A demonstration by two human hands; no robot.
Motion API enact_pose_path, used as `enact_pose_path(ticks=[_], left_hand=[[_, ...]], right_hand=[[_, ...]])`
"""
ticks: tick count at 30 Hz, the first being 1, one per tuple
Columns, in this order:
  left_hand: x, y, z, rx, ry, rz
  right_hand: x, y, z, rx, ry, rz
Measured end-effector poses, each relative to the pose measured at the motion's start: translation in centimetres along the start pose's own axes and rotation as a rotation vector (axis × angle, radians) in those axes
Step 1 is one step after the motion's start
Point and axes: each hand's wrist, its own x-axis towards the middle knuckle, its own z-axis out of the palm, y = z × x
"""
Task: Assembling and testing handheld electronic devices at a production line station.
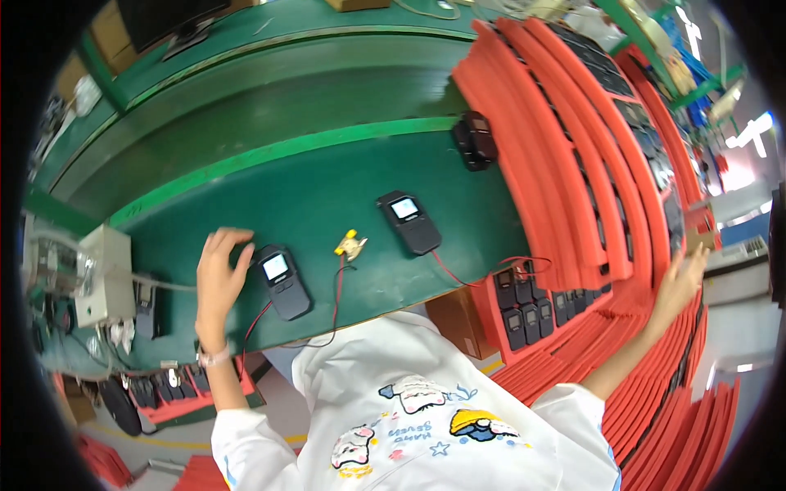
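Note:
On the green bench, my left hand is open beside a black handheld device with a lit screen. Its thumb points toward the device, and no object shows in the fingers. A second black handheld device, also lit, lies farther right. Between the two is a small yellow clip-like part on a thin wire. Out at the far right, my right hand reaches to the outer side of the stacked red trays. Its fingers are stretched out; whether they touch a tray cannot be made out.
A black device stands against the tray stack. Red wires run over the bench's front edge. A lower red tray holds several devices. At left are a pale box with cables and another handheld device. A shelf spans the back.

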Motion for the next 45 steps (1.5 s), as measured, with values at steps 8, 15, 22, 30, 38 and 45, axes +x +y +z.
enact_pose_path(ticks=[8,15,22,30,38,45], left_hand=[[13.7,13.2,9.6,-0.217,0.029,0.288],[20.1,20.9,25.8,0.048,-0.106,0.172],[22.4,24.0,29.7,0.155,-0.192,0.001],[26.6,23.0,32.9,-0.247,-0.155,-0.246],[26.2,16.3,29.7,-0.815,0.004,-0.513],[11.5,14.5,13.0,-1.597,-0.114,-0.637]], right_hand=[[-12.6,-39.1,-10.0,1.44,-0.753,-0.48],[-17.1,-43.3,-6.4,1.485,-0.761,-0.822],[-20.3,-40.7,-8.1,2.055,-1.704,0.184],[-20.4,-39.5,-8.6,2.269,-2.038,0.442],[-18.8,-38.6,-10.3,2.206,-2.066,0.79],[-19.0,-37.1,-7.9,2.429,-1.425,1.155]])
